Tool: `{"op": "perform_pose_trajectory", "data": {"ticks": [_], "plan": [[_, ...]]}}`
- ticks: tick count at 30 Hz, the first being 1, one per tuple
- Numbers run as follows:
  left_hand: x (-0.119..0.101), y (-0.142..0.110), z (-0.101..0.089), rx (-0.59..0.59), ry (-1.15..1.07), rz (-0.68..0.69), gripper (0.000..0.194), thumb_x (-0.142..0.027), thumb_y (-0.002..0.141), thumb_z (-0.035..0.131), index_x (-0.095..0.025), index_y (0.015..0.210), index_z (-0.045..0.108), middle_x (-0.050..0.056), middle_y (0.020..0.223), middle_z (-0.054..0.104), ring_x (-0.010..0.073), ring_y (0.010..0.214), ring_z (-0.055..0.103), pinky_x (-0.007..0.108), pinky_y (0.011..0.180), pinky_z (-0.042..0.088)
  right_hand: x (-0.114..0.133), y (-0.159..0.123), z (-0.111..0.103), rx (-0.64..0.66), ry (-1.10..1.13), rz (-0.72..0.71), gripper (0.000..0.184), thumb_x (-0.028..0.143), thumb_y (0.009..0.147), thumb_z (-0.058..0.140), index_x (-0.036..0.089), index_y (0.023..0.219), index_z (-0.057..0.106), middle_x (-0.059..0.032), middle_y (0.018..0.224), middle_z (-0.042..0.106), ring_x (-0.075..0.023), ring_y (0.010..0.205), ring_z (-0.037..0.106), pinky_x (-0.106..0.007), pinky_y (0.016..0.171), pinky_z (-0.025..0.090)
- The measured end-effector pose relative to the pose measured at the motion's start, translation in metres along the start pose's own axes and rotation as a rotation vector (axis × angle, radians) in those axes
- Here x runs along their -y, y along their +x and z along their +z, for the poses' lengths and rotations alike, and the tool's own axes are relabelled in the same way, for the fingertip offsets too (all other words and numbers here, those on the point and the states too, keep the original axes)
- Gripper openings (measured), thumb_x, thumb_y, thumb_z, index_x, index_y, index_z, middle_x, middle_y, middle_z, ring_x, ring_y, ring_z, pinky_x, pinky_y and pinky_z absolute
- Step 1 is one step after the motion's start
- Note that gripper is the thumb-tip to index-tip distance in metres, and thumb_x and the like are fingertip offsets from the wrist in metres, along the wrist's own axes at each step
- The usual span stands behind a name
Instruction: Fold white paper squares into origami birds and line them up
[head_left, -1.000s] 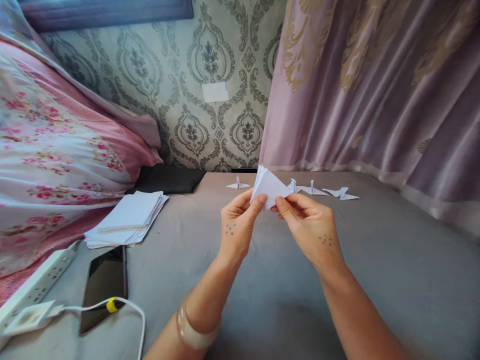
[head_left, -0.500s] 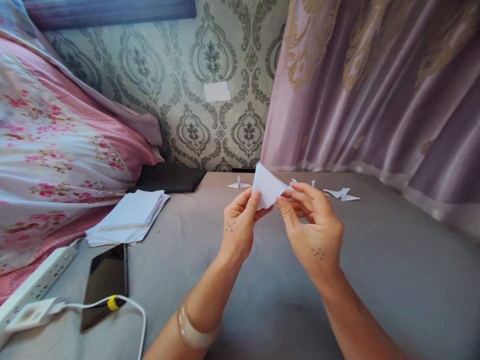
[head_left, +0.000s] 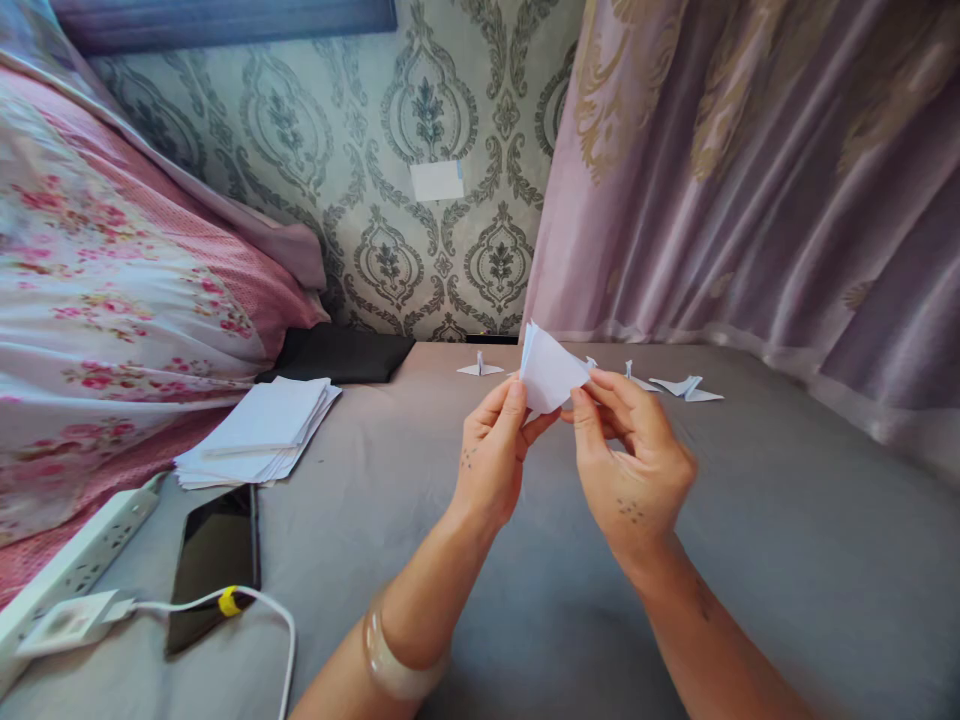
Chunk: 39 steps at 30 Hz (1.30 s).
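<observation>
Is a layered, folded white paper [head_left: 551, 371], tilted corner-up, pinched between left hand [head_left: 493, 445] and right hand [head_left: 639, 465].

Folded paper [head_left: 553, 372]: between left hand [head_left: 495, 445] and right hand [head_left: 641, 465], nearer than the birds.
Paper birds [head_left: 480, 368]: far on the surface [head_left: 375, 560], one left of the folded paper, others right.
Paper stack [head_left: 262, 425]: on the surface, left.
Flat case [head_left: 341, 355]: behind the paper stack.
Phone [head_left: 210, 560]: near left, under a cable [head_left: 281, 625].
Power strip [head_left: 97, 545]: left of the phone.
Curtain [head_left: 720, 200]: far right.
Wall [head_left: 360, 130]: behind everything.
</observation>
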<state>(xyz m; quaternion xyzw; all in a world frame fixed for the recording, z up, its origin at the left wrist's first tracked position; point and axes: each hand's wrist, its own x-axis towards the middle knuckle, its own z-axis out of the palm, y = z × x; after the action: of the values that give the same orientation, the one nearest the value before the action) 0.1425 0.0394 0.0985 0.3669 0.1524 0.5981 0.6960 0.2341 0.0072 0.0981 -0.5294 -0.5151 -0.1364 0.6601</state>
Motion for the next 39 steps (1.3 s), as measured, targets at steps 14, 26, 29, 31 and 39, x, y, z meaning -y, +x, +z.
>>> {"op": "perform_pose_trajectory", "data": {"ticks": [14, 26, 29, 31, 39], "plan": [[-0.003, 0.007, -0.007, -0.003, -0.059, -0.092, 0.020, -0.032, 0.084, 0.067, -0.014, 0.091, 0.073, 0.006, 0.096, 0.072, 0.0169, 0.094, 0.065, 0.033, 0.092, 0.051, -0.005, 0.017, -0.017, 0.343, 0.206, 0.152, 0.014, 0.023, 0.085, 0.065, 0.025, 0.098, 0.068, 0.0006, 0.091, 0.071, -0.0126, 0.074, 0.068, -0.026, 0.066, 0.057], [-0.016, 0.005, -0.011, 0.065, 0.056, -0.166, 0.022, -0.022, 0.076, 0.070, -0.014, 0.096, 0.074, 0.005, 0.096, 0.071, 0.0158, 0.090, 0.063, 0.030, 0.089, 0.051, -0.011, 0.027, -0.026, 0.543, 0.246, 0.064, 0.021, 0.009, 0.082, 0.060, 0.026, 0.092, 0.067, -0.0002, 0.108, 0.065, -0.0139, 0.097, 0.063, -0.027, 0.083, 0.053], [-0.017, 0.005, -0.010, 0.038, 0.068, -0.147, 0.020, -0.026, 0.077, 0.071, -0.015, 0.093, 0.074, 0.004, 0.093, 0.071, 0.0142, 0.087, 0.063, 0.028, 0.087, 0.052, -0.009, 0.027, -0.028, 0.586, 0.205, 0.041, 0.022, 0.008, 0.080, 0.062, 0.026, 0.091, 0.068, -0.0011, 0.112, 0.063, -0.0163, 0.102, 0.063, -0.030, 0.086, 0.052], [-0.017, 0.005, -0.011, 0.010, 0.065, -0.128, 0.018, -0.027, 0.079, 0.070, -0.016, 0.093, 0.074, 0.004, 0.092, 0.071, 0.0135, 0.086, 0.063, 0.028, 0.086, 0.052, -0.008, 0.027, -0.029, 0.582, 0.189, 0.015, 0.021, 0.010, 0.080, 0.062, 0.027, 0.091, 0.070, -0.0017, 0.115, 0.062, -0.0178, 0.107, 0.062, -0.031, 0.087, 0.052], [-0.018, 0.009, -0.015, -0.073, 0.045, 0.005, 0.016, -0.028, 0.081, 0.069, -0.020, 0.094, 0.073, 0.003, 0.099, 0.071, 0.0156, 0.093, 0.065, 0.032, 0.088, 0.052, -0.006, 0.024, -0.023, 0.419, 0.300, 0.038, 0.022, 0.015, 0.084, 0.064, 0.028, 0.101, 0.070, -0.0021, 0.115, 0.063, -0.0158, 0.098, 0.066, -0.033, 0.087, 0.056]]}}
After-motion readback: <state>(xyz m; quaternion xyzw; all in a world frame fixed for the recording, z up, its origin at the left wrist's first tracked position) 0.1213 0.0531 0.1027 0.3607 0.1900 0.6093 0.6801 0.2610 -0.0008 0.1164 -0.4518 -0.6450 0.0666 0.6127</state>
